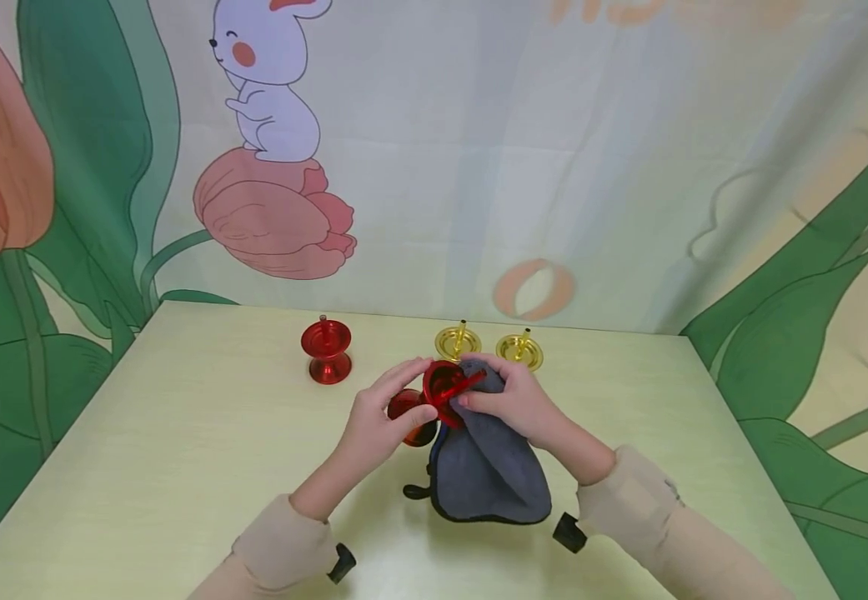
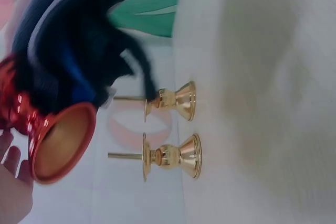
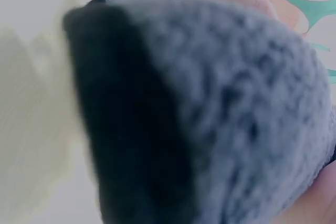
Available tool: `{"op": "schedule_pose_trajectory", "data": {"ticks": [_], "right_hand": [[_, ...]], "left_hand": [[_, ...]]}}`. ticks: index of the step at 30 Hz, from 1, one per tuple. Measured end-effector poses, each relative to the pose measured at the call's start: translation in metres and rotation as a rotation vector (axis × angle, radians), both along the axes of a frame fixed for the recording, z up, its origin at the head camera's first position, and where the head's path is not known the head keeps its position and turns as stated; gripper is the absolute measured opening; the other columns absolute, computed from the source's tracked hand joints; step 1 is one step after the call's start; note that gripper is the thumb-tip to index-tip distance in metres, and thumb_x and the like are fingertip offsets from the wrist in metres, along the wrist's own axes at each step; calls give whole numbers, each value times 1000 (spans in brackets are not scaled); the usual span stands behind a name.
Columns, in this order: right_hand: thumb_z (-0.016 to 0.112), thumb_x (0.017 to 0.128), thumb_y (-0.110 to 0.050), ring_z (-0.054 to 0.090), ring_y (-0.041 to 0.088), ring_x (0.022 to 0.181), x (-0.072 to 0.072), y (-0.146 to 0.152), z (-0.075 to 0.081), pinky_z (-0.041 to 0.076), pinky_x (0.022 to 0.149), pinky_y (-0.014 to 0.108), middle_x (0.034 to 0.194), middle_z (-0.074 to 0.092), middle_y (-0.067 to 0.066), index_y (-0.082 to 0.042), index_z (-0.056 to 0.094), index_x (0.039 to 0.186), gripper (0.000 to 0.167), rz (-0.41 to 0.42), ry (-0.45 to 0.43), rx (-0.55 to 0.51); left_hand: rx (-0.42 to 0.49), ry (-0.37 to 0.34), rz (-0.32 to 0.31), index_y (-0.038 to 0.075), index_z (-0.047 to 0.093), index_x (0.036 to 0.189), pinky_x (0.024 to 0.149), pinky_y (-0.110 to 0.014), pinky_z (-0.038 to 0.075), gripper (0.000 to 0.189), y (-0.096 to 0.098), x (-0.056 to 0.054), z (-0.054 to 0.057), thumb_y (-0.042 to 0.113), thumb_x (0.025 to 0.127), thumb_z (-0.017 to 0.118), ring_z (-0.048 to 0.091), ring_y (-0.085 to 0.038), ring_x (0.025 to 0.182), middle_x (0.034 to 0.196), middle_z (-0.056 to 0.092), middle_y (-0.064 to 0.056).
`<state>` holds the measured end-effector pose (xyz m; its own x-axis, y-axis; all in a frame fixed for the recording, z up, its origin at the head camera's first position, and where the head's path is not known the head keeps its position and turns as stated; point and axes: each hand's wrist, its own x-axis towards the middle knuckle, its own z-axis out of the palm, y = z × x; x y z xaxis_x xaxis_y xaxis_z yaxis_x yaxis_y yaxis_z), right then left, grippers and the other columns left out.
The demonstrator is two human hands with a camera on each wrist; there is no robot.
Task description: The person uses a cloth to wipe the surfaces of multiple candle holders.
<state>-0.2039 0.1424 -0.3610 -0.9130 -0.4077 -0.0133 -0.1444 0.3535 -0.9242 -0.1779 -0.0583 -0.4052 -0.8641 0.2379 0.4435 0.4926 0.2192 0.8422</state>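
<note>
My left hand (image 1: 381, 417) holds a shiny red metal candle holder (image 1: 441, 379), tilted above the table, its dish turned toward the right hand. A red rod sticks out of the dish. With thumb and fingers, my right hand (image 1: 516, 400) pinches a grey fleece cloth (image 1: 494, 475) against the dish. The rest of the cloth hangs down, showing dark edging and a small loop. In the left wrist view, the flared base of the red candle holder (image 2: 63, 145) faces the camera beside dark folds of cloth. Fuzzy grey cloth (image 3: 236, 93) fills most of the right wrist view.
A second red candle holder (image 1: 328, 354) stands upright at the back left of the pale table (image 1: 178, 450). Two gold candle holders (image 1: 458, 342) with thin rods stand just behind the hands. A printed curtain (image 1: 554, 167) hangs along the table's back edge.
</note>
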Motion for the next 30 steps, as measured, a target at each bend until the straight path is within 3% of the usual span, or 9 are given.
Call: {"op": "schedule_pose_trajectory", "data": {"ticks": [2, 4, 8, 13, 16, 21, 23, 27, 30], "right_hand": [[65, 77, -11, 60, 19, 92, -1, -1, -1, 51, 78, 29, 113, 58, 17, -7, 47, 125, 52, -16, -29, -34], [65, 77, -9, 61, 19, 90, 0, -3, -2, 52, 77, 29, 113, 58, 18, -5, 47, 126, 52, -28, -45, -64], [65, 77, -8, 61, 19, 91, 2, -7, 0, 52, 76, 29, 113, 58, 19, -4, 47, 125, 51, -41, -33, -62], [65, 77, -10, 58, 23, 96, 5, -9, 3, 51, 78, 30, 114, 58, 17, -5, 48, 125, 51, -44, -4, -1], [66, 77, -12, 57, 23, 97, 5, -8, 3, 50, 80, 30, 113, 58, 15, -6, 49, 124, 50, -20, 27, 31], [68, 76, -15, 55, 22, 103, 5, -4, 3, 48, 85, 33, 115, 58, 11, -8, 51, 123, 50, 63, 66, 78], [68, 76, -16, 55, 21, 103, 5, -2, 3, 48, 85, 33, 116, 58, 10, -10, 51, 123, 51, 80, 60, 82], [67, 77, -17, 58, 19, 95, 3, -1, 2, 49, 80, 29, 112, 60, 11, -10, 50, 123, 50, 47, 38, 56], [66, 77, -14, 60, 17, 89, 2, -1, 1, 50, 75, 26, 110, 60, 14, -9, 50, 123, 49, 8, 11, 16]], "left_hand": [[-65, 113, 37, 11, 45, 130, 80, -31, 51, 53, 4, 3, -2, 20, 81, 62, 58, -19, 101, 132, 46, -11], [-142, 194, 61, 9, 38, 134, 84, -34, 50, 60, 7, 5, -3, 33, 83, 58, 53, -22, 110, 135, 42, -13], [-242, 296, 128, 6, 33, 136, 96, -41, 40, 82, 12, 6, -3, 55, 74, 54, 35, -25, 128, 136, 41, -12], [-245, 369, 190, 5, 41, 131, 93, -34, 43, 81, 12, 5, 0, 45, 66, 69, 43, -23, 122, 128, 50, -11], [-239, 339, 138, 5, 45, 128, 84, -28, 49, 80, 8, 3, 3, 35, 62, 78, 52, -20, 111, 126, 51, -11], [-204, 113, -60, 10, 45, 129, 69, -19, 52, 77, -2, 1, 10, 29, 62, 79, 62, -15, 88, 125, 52, -6], [-187, 41, -104, 13, 44, 130, 72, -20, 52, 77, -4, 0, 12, 29, 63, 78, 61, -16, 94, 126, 51, -5], [-135, 11, -58, 16, 43, 131, 75, -22, 52, 76, -3, 1, 10, 30, 65, 76, 62, -16, 95, 130, 48, -4], [-132, 99, 7, 12, 43, 132, 78, -26, 52, 72, 0, 3, 5, 29, 68, 73, 61, -18, 99, 131, 47, -8]]}}
